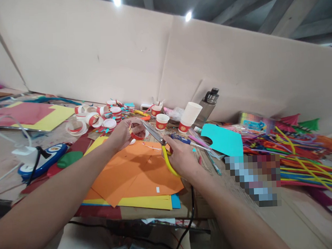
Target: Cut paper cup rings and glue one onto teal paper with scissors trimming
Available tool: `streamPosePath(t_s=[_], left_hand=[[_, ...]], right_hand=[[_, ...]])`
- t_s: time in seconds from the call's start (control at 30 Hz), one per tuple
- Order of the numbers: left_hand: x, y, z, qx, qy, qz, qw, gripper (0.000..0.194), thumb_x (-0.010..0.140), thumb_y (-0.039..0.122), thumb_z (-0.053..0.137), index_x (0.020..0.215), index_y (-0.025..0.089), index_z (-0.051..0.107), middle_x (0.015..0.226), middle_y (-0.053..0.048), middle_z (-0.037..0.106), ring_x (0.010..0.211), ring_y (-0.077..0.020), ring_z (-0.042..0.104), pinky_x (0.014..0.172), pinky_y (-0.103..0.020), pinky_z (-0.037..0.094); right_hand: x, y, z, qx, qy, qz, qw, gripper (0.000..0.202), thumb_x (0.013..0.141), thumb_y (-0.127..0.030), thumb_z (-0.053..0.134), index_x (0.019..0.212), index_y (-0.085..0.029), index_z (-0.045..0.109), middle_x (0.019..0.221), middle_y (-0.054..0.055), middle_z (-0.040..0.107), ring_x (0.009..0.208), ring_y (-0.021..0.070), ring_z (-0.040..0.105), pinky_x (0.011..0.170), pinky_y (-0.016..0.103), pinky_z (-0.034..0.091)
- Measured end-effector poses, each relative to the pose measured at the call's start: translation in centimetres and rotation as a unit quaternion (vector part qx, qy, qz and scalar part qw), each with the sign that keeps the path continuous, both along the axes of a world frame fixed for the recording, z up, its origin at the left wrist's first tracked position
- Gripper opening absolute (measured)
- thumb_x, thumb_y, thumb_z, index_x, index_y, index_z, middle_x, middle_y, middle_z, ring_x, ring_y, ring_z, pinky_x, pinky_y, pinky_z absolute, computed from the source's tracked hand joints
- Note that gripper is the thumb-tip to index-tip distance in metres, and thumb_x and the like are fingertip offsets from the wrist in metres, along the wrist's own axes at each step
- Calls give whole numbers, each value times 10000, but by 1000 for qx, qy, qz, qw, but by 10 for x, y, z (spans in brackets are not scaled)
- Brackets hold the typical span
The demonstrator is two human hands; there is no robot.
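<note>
My left hand holds a red and white paper cup ring, its fingers closed round the side. In my right hand are scissors with yellow handles, their blades pointing up and left to the ring's rim. Both hands are above orange paper sheets, which lie on yellow and blue sheets. A small white scrap rests on the orange paper. Behind the hands stands a red and white paper cup.
Cut cup rings lie at the back left. Stacked cups and a grey bottle stand behind, near a turquoise sheet. Pipe cleaners cover the right side. A blue and white glue gun sits left.
</note>
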State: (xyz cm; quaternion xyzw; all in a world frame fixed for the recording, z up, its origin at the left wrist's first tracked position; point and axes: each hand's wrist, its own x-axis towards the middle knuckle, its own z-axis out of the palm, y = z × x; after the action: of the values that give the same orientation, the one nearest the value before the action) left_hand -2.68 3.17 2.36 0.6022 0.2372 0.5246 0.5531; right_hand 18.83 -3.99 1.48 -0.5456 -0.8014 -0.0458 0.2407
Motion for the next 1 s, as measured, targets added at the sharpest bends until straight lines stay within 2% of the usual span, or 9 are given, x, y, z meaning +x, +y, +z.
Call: streamPosePath(t_s=[0.13,0.27,0.4,0.5,0.73,1.0], left_hand=[[-1,1,-1,-4,10,-19,1000,263,734,312,775,631,130,615,601,-11,577,563,-96,536,547,-223,431],[-1,1,1,-19,7,-19,1000,276,718,328,786,638,127,615,598,-15,588,561,-102,550,546,-226,438],[-1,-1,4,-47,-43,32,997,282,681,343,811,728,144,617,651,-9,619,591,-115,584,554,-235,465],[-2,0,3,-40,-53,52,996,284,681,335,810,758,147,612,682,-16,641,615,-123,608,572,-240,480],[3,-4,-1,-62,-14,0,998,349,626,365,849,758,136,621,600,-12,629,539,-115,588,532,-228,471],[-1,-2,1,-32,22,-8,999,371,622,419,845,672,130,617,580,-9,597,528,-111,574,526,-227,477]], right_hand=[[0,0,-1,8,2,9,1000,449,838,-185,518,1276,-225,611,1015,82,733,799,201,660,659,266,437],[1,1,-1,13,6,7,1000,449,836,-172,508,1269,-222,618,981,84,739,823,203,668,679,265,454],[2,2,-1,6,10,3,1000,448,847,-181,512,1282,-233,608,1035,82,735,860,212,673,691,274,461],[2,2,0,-6,10,4,1000,463,846,-182,532,1302,-234,590,1068,82,727,915,215,666,719,275,462],[-2,-1,4,-22,-38,-28,999,428,855,-223,540,1279,-231,595,1069,106,686,839,213,648,620,270,411],[0,-1,5,-18,-37,-16,999,420,835,-180,522,1242,-219,621,969,89,715,803,205,643,635,266,411]])
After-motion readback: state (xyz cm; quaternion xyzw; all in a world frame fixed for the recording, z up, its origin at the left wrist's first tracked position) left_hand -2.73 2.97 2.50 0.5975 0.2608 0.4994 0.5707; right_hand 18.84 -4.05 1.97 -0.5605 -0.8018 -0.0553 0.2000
